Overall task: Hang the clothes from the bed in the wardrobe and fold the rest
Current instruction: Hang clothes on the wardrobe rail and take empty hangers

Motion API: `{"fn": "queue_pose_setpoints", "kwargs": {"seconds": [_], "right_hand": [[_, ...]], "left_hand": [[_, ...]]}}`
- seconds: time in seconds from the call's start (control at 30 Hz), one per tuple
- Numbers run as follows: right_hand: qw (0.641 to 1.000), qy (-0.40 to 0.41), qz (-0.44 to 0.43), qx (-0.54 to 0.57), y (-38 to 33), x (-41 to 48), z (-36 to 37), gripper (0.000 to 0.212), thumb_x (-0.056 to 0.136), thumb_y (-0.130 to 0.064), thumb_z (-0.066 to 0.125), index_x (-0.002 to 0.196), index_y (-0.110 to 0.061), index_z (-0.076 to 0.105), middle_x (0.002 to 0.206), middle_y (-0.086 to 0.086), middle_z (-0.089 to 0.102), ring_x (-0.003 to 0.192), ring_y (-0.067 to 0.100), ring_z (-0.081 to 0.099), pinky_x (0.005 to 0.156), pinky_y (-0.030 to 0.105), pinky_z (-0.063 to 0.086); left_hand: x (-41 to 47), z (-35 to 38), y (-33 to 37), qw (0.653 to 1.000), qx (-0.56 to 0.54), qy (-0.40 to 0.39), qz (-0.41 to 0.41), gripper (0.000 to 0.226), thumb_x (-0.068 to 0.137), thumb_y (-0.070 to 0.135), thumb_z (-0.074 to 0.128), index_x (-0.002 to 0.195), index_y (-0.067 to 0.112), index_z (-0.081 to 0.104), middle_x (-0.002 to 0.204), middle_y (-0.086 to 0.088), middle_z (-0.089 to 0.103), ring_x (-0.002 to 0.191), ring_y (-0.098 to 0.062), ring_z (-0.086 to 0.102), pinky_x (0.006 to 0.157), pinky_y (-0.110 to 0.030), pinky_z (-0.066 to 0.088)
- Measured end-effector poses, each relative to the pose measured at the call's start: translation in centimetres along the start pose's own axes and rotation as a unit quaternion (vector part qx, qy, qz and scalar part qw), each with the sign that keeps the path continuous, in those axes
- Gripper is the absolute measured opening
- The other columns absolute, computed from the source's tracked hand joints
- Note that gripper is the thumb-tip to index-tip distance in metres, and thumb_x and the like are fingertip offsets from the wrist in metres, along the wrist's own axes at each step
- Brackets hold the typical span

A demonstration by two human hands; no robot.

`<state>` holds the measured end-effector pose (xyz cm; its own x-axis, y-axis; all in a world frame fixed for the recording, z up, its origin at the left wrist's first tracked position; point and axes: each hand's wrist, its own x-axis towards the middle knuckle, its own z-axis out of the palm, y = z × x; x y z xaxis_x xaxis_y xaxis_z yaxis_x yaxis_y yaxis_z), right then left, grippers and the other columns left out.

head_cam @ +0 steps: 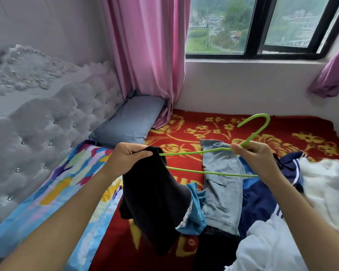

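A thin lime-green plastic hanger (204,152) is held in the air over the bed, lying roughly flat w/ its hook pointing away toward the window wall. The left hand (128,157) has its fingers curled, thumb & fingertips pinching the top edge of a black fabric garment (155,202) right at the hanger's left end, which is tucked inside the cloth; the rest of that garment hangs down to the bed. The right hand (256,159) pinches the hanger at its neck, thumb on top, other fingers curled under (the hook curls up past them). Below, on the red blanket w/ gold flowers (184,133), lies a pile: pale blue denim jeans (221,192), a teal garment (196,214) just beside them, a navy garment w/ white stripes (262,202), fluffy white fabric (331,182) at far right & a smooth white garment (272,249) nearest the camera. A grey-blue pillow (133,122) sits against the tufted grey headboard (47,124), next to a multicoloured quilt (67,182). A pink curtain (151,55) hangs in the corner.
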<state>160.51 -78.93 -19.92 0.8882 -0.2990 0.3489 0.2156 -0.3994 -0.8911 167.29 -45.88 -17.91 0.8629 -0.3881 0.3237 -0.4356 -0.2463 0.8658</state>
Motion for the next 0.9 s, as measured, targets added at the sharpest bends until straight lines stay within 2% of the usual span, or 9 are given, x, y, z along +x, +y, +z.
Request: {"fn": "queue_pose_setpoints", "kwargs": {"seconds": [0.1, 0.17, 0.2, 0.3, 0.47, 0.6, 0.73, 0.83, 0.9], "right_hand": [[0.999, -0.006, -0.016, -0.042, -2.0, -0.6, 1.9, 0.03, 0.082, -0.024, 0.07, 0.057, -0.01, 0.062, 0.047, -0.004, 0.04, 0.047, 0.007, 0.032, 0.05, 0.021, 0.027], [0.997, 0.033, -0.009, -0.072, -3.2, -1.2, 3.2, 0.048, 0.082, -0.028, 0.07, 0.042, -0.028, 0.044, 0.043, -0.01, 0.034, 0.047, 0.008, 0.031, 0.058, 0.029, 0.029], [0.996, 0.052, -0.003, -0.077, -3.6, -1.6, 3.7, 0.055, 0.083, -0.03, 0.069, 0.037, -0.025, 0.038, 0.04, -0.011, 0.031, 0.046, 0.007, 0.03, 0.062, 0.031, 0.029], [0.994, 0.065, 0.021, -0.081, -4.6, -3.0, 5.3, 0.05, 0.083, -0.035, 0.067, 0.038, -0.028, 0.047, 0.037, -0.01, 0.04, 0.045, 0.01, 0.034, 0.07, 0.036, 0.027], [0.994, 0.068, 0.047, -0.074, -5.2, -5.2, 8.2, 0.058, 0.085, -0.037, 0.064, 0.046, -0.023, 0.024, 0.043, -0.009, 0.027, 0.048, 0.011, 0.028, 0.071, 0.038, 0.026], [0.996, 0.065, 0.064, -0.015, -5.2, -5.5, 9.0, 0.054, 0.086, -0.037, 0.064, 0.047, -0.024, 0.028, 0.041, -0.009, 0.031, 0.05, 0.013, 0.032, 0.071, 0.038, 0.03], [0.997, -0.023, 0.068, 0.019, -5.9, -5.0, 9.0, 0.027, 0.088, -0.035, 0.061, 0.068, -0.026, 0.045, 0.052, -0.012, 0.042, 0.053, 0.009, 0.039, 0.065, 0.034, 0.035], [0.993, -0.074, -0.033, -0.088, -6.0, -3.2, 6.7, 0.007, 0.089, -0.03, 0.059, 0.084, -0.026, 0.055, 0.085, -0.005, 0.06, 0.087, 0.014, 0.053, 0.081, 0.032, 0.042], [0.988, 0.073, -0.068, -0.116, -4.8, -1.7, 4.6, 0.007, 0.088, -0.023, 0.06, 0.094, -0.019, 0.061, 0.104, 0.003, 0.06, 0.107, 0.023, 0.051, 0.096, 0.04, 0.039]], "left_hand": [[0.5, 2.0, 0.9, 0.983, 0.171, -0.013, 0.073, 0.031, 0.079, 0.013, 0.072, 0.09, 0.042, 0.073, 0.061, 0.019, 0.059, 0.064, -0.001, 0.057, 0.062, -0.011, 0.038], [0.5, 3.5, 1.7, 0.957, 0.272, 0.009, 0.099, 0.016, 0.079, 0.023, 0.073, 0.093, 0.028, 0.076, 0.06, 0.015, 0.046, 0.063, -0.009, 0.052, 0.061, -0.016, 0.036], [0.5, 4.2, 2.0, 0.953, 0.283, 0.017, 0.104, 0.015, 0.078, 0.026, 0.073, 0.092, 0.024, 0.077, 0.062, 0.015, 0.043, 0.064, -0.012, 0.052, 0.062, -0.02, 0.037], [0.6, 5.4, 2.7, 0.96, 0.253, 0.005, 0.12, 0.012, 0.079, 0.025, 0.073, 0.088, 0.018, 0.078, 0.065, 0.015, 0.044, 0.067, -0.007, 0.05, 0.066, -0.026, 0.04], [0.7, 6.4, 3.0, 0.962, 0.234, -0.011, 0.14, 0.016, 0.079, 0.026, 0.073, 0.08, 0.011, 0.077, 0.067, 0.005, 0.052, 0.07, -0.005, 0.05, 0.068, -0.026, 0.04], [0.9, 6.4, 3.9, 0.962, 0.229, -0.064, 0.137, 0.038, 0.075, 0.045, 0.061, 0.082, 0.012, 0.077, 0.072, 0.004, 0.068, 0.071, -0.013, 0.061, 0.071, -0.031, 0.045], [1.4, 4.8, 3.6, 0.955, 0.24, -0.118, 0.128, 0.032, 0.079, 0.037, 0.062, 0.082, 0.007, 0.074, 0.075, -0.005, 0.072, 0.072, -0.02, 0.065, 0.071, -0.037, 0.05], [1.6, 3.1, 3.2, 0.968, 0.211, -0.053, 0.122, 0.014, 0.08, 0.016, 0.073, 0.086, 0.004, 0.076, 0.082, -0.007, 0.074, 0.071, -0.003, 0.064, 0.071, -0.015, 0.047], [1.8, 1.2, 3.5, 0.985, 0.156, 0.024, 0.074, 0.014, 0.077, 0.009, 0.074, 0.09, 0.007, 0.076, 0.078, 0.008, 0.073, 0.065, 0.016, 0.057, 0.065, -0.003, 0.04]]}}
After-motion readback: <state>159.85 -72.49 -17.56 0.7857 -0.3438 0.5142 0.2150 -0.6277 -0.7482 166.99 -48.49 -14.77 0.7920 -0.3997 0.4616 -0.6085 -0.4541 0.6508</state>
